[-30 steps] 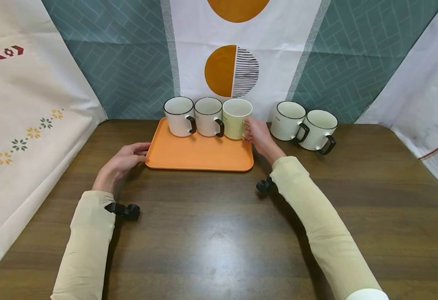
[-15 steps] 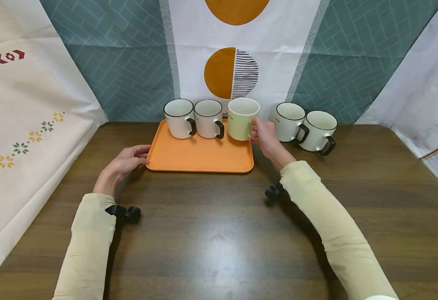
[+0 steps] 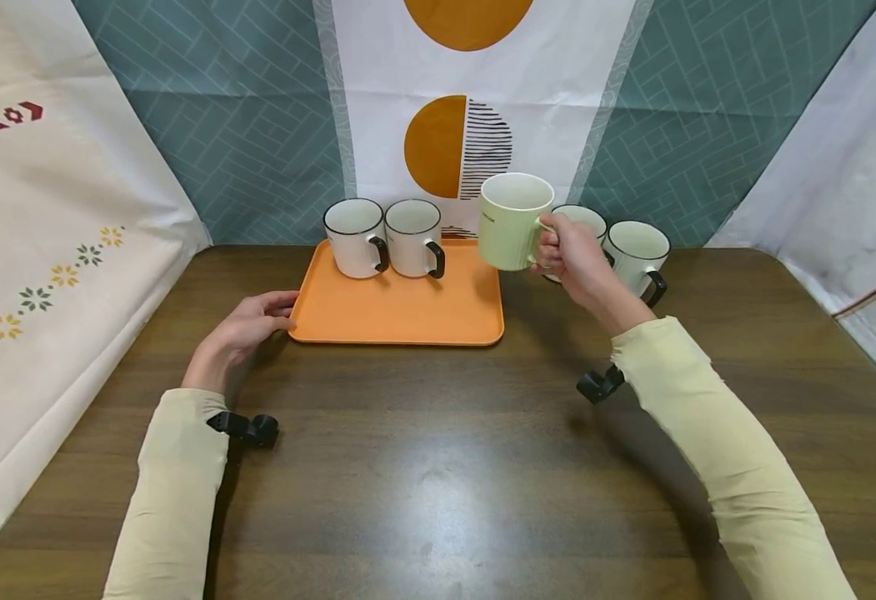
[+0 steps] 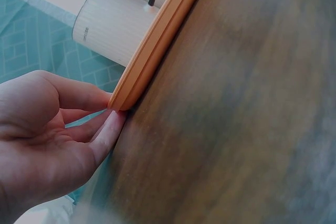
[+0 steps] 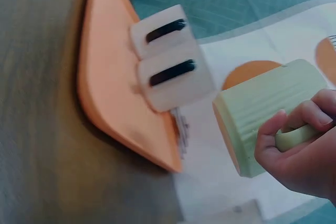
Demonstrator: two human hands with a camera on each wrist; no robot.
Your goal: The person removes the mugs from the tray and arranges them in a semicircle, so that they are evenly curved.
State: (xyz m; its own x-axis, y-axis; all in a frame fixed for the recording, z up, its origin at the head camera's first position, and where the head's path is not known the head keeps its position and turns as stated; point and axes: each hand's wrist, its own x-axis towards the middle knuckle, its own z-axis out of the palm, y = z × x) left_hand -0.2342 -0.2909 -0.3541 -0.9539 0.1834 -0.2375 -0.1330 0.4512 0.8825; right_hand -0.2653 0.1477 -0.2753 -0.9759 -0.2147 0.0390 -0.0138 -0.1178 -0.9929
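In the head view my right hand (image 3: 576, 258) grips the handle of a light green mug (image 3: 508, 229). The mug is raised, upright, over the right end of an orange tray (image 3: 392, 321). The right wrist view has the green mug (image 5: 268, 108) apart from the tray, fingers curled through its handle. At the tray's left end, my left hand (image 3: 246, 329) pinches the rim near the front corner; thumb and fingertips meet the orange edge (image 4: 157, 40) in the left wrist view. Two white mugs with black handles, one left (image 3: 355, 242) and one right (image 3: 413, 242), stand on the tray's back half.
Right of the tray, two more white mugs stand on the brown wooden table (image 3: 407, 433): one partly hidden behind my right hand (image 3: 582, 218), the other farther right (image 3: 636, 250). A patterned cloth (image 3: 257, 125) hangs along the table's back edge.
My right hand has lifted the green mug off the tray and carried it up and to the right, away from the two white mugs. My left hand stays at the tray's edge.
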